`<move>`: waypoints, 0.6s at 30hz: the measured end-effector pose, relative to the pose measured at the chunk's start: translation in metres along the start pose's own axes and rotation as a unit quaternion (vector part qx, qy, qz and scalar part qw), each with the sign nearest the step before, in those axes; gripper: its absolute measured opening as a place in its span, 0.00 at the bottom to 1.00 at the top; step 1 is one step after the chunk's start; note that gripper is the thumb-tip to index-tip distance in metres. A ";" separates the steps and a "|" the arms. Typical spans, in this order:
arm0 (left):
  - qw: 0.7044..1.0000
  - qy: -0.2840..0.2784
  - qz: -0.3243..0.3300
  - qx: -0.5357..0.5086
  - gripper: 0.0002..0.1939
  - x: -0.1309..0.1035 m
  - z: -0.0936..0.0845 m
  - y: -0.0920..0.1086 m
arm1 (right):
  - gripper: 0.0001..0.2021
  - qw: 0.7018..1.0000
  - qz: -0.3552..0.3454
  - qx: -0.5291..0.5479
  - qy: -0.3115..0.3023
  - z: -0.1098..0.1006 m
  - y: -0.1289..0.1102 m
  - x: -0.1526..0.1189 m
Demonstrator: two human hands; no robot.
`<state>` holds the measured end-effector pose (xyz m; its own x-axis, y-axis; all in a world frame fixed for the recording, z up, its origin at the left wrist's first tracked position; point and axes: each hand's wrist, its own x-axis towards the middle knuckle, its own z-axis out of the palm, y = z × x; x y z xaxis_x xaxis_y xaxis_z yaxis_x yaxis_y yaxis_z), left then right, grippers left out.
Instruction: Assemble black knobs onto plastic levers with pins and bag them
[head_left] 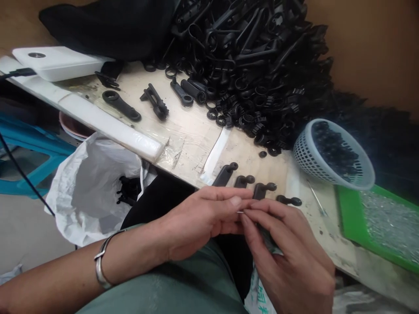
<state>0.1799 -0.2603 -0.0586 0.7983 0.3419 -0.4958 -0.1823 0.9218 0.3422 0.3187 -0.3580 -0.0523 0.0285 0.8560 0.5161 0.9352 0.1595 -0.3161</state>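
One pale sliver (240, 212) is pinched by the right hand (291, 248) (the left hand's (199, 211) grip is unclear).

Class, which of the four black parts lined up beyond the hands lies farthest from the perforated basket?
The leftmost black part, beside the white strip; the other three lie rightward, nearer the basket.

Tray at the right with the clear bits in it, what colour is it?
The tray is bright green; it shows in the head view.
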 end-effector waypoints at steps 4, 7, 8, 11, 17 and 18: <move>1.000 -0.004 -0.017 0.021 0.17 -0.001 0.003 0.002 | 0.02 0.997 0.068 0.030 -0.019 -0.011 0.006 0.000; 1.000 -0.004 -0.006 0.024 0.15 -0.004 0.004 0.004 | 0.01 0.995 0.102 -0.013 0.008 -0.020 0.019 0.006; 1.000 -0.006 0.003 0.022 0.14 -0.005 0.003 0.005 | 0.01 0.994 0.096 -0.044 0.024 -0.022 0.024 0.009; 1.000 0.006 0.018 0.019 0.13 -0.010 0.002 0.008 | 0.03 0.994 0.029 -0.103 0.035 -0.020 0.038 0.022; 0.998 0.055 0.009 0.013 0.13 -0.014 0.000 0.013 | 0.12 0.991 -0.095 -0.099 -0.003 -0.007 0.050 0.036; 0.998 0.056 0.010 0.008 0.13 -0.014 0.000 0.014 | 0.12 0.990 -0.104 -0.099 -0.008 -0.006 0.050 0.037</move>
<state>0.1661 -0.2522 -0.0475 0.7257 0.3794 -0.5739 -0.1881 0.9118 0.3650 0.3686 -0.3214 -0.0448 -0.1749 0.8226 0.5410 0.9713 0.2342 -0.0420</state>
